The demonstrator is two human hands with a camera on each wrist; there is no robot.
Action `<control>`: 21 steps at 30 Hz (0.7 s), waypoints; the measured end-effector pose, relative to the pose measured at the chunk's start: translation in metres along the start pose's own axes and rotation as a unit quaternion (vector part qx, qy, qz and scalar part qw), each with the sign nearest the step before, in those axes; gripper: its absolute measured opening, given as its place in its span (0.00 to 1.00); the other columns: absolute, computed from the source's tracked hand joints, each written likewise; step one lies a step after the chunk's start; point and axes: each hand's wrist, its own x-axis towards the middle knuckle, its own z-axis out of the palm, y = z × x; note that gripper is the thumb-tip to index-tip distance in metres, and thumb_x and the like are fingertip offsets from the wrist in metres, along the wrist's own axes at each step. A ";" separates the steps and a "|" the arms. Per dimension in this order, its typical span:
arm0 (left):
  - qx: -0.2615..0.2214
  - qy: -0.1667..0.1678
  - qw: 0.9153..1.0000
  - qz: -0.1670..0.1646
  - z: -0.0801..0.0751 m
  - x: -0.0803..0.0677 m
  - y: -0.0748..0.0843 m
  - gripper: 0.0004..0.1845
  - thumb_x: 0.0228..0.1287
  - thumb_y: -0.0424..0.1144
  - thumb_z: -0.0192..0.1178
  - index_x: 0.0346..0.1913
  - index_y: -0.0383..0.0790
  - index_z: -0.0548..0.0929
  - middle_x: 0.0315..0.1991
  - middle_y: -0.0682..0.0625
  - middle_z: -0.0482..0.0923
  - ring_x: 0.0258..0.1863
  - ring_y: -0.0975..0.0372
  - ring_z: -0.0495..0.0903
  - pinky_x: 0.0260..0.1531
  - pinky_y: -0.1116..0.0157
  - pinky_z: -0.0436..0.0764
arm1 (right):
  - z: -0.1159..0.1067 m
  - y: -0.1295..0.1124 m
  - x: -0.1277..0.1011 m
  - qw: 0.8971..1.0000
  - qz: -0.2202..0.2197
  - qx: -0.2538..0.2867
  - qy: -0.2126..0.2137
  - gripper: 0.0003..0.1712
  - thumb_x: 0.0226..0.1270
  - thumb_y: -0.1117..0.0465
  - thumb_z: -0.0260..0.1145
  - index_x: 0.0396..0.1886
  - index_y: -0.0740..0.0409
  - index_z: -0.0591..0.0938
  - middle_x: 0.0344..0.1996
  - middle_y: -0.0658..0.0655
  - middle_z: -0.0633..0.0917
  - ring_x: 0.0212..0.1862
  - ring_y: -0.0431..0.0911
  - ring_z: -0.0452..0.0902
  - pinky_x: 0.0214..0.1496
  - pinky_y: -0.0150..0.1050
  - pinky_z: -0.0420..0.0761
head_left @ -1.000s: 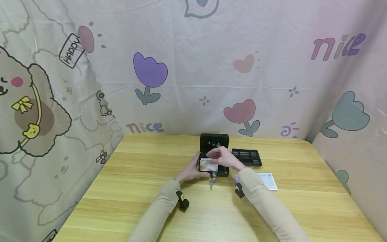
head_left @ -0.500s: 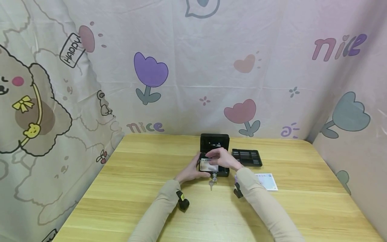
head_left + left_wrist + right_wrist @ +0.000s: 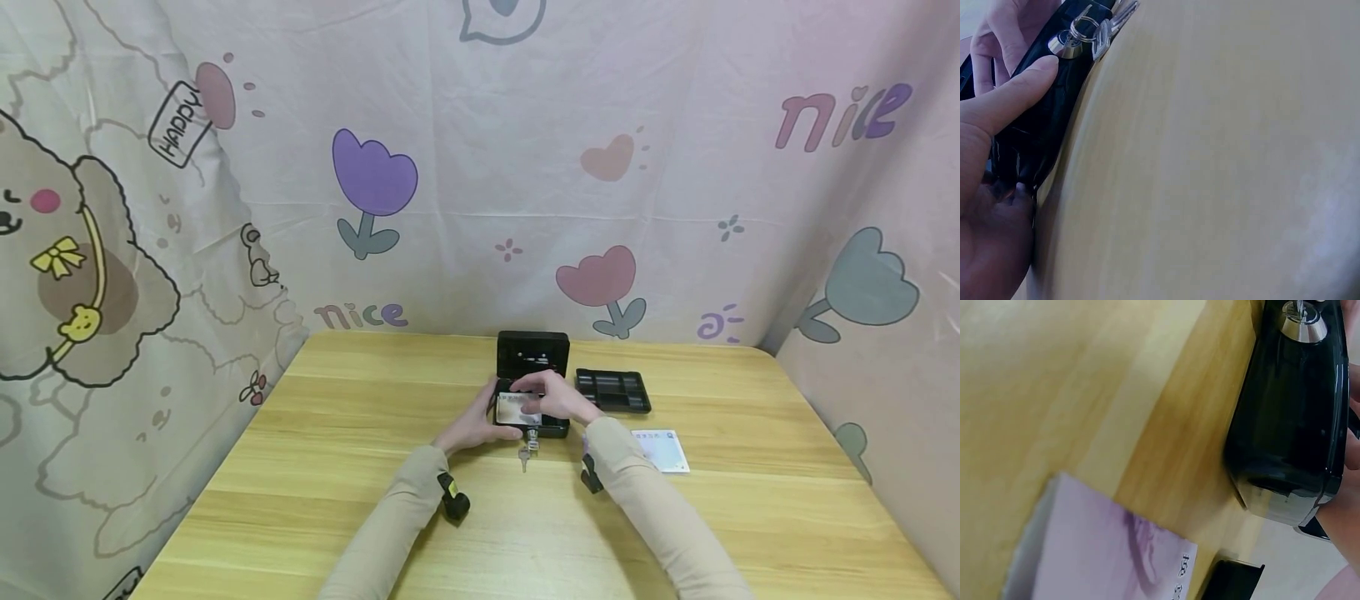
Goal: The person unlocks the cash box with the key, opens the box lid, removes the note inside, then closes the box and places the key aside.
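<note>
Head view: left hand [image 3: 471, 423] grips the left wall of the open black cash box [image 3: 534, 392] at table centre, thumb along its front. Right hand [image 3: 558, 397], fingers curled, presses a banknote [image 3: 516, 409] into the box, lower than a second ago.
</note>
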 end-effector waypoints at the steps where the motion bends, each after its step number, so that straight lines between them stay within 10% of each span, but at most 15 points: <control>1: 0.000 0.000 1.000 0.003 0.000 0.000 0.000 0.62 0.55 0.43 0.76 0.82 0.44 0.41 0.83 0.39 0.41 0.81 0.46 0.47 0.79 0.43 0.52 | 0.000 0.000 0.000 1.000 0.002 0.001 -0.001 0.22 0.60 0.70 0.70 0.56 0.65 0.83 0.56 0.66 0.86 0.59 0.58 0.82 0.64 0.56 0.80; 21: 0.000 0.006 1.000 -0.024 0.000 -0.003 0.003 0.64 0.55 0.45 0.76 0.82 0.39 0.38 0.83 0.37 0.36 0.82 0.44 0.43 0.80 0.42 0.50 | 0.003 -0.001 0.000 1.000 0.015 0.006 -0.001 0.21 0.61 0.70 0.70 0.55 0.64 0.84 0.57 0.64 0.85 0.58 0.56 0.82 0.63 0.55 0.81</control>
